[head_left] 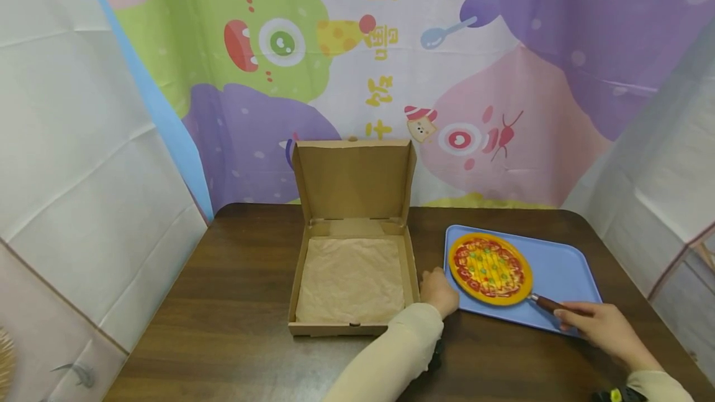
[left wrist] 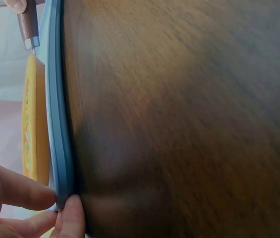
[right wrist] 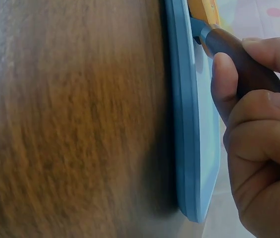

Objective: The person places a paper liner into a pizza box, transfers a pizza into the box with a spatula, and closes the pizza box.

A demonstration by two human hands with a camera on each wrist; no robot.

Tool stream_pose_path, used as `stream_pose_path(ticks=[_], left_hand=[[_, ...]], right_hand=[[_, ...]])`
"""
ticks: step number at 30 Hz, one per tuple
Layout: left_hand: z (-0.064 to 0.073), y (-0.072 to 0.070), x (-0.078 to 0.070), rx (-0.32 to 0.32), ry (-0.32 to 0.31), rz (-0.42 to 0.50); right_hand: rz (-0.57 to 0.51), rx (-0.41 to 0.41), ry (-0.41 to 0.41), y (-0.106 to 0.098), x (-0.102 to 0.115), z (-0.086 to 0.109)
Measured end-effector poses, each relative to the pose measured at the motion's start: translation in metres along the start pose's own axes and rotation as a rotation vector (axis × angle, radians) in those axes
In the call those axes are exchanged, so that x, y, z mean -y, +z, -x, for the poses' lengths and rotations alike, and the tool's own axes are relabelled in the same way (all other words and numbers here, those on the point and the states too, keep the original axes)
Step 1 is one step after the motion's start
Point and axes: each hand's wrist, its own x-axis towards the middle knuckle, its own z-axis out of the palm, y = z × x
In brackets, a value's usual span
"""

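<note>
A toy-like pizza [head_left: 491, 268] with a thick yellow crust lies toward the left side of a blue tray [head_left: 564, 272]. My right hand [head_left: 606, 330] grips the dark wooden handle [right wrist: 234, 54] of a pizza server, its fingers curled round it above the tray's near edge. The server's metal neck runs to the pizza's near right rim, and its blade is hidden beneath the pizza. At the tray's near left corner, my left hand [head_left: 438, 293] pinches the tray edge between thumb and fingers, as the left wrist view shows [left wrist: 63, 198].
Left of the tray stands an open cardboard pizza box [head_left: 293, 303] with its lid upright, lined with brown paper [head_left: 352, 281]. Both sit on a dark wooden table [head_left: 234, 303]. A cartoon-printed curtain [head_left: 357, 79] hangs behind the table.
</note>
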Motion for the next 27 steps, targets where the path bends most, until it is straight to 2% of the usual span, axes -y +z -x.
stream_pose_path(ticks=[16,27], left_hand=[[-0.003,-0.001,0.005,0.029,0.021,0.037],[0.004,-0.006,0.0,0.021,0.031,0.067]], right_hand=[[-0.018,-0.019,0.002,-0.017,0.012,0.003],[0.01,-0.032,0.002,-0.029,0.021,0.002]])
